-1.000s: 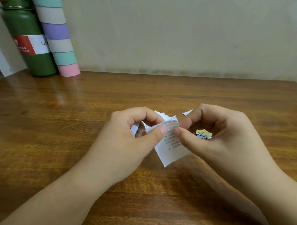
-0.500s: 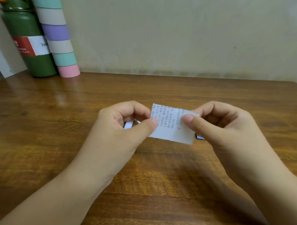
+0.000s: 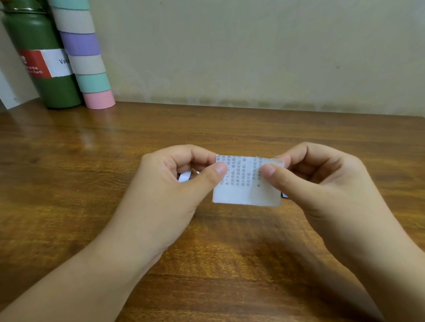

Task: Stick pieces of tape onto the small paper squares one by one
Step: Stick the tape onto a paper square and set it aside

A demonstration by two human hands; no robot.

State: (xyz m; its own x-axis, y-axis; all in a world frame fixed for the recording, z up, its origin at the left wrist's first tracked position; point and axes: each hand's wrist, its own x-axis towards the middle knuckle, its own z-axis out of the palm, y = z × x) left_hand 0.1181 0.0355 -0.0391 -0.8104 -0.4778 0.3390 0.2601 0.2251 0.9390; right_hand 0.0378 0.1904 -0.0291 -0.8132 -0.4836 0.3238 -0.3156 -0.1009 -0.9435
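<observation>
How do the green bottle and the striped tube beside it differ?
The green bottle is one dark green with a red-and-white label; the striped tube is banded teal, beige, purple and pink. The green bottle is wider, the striped tube slimmer. Both stand at the table's far left corner against the wall, apparently touching.

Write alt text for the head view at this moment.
Both hands, left hand and right hand, pinch a small printed paper square by its upper corners above a wooden table. A green bottle and pastel tape rolls stand far left.
</observation>
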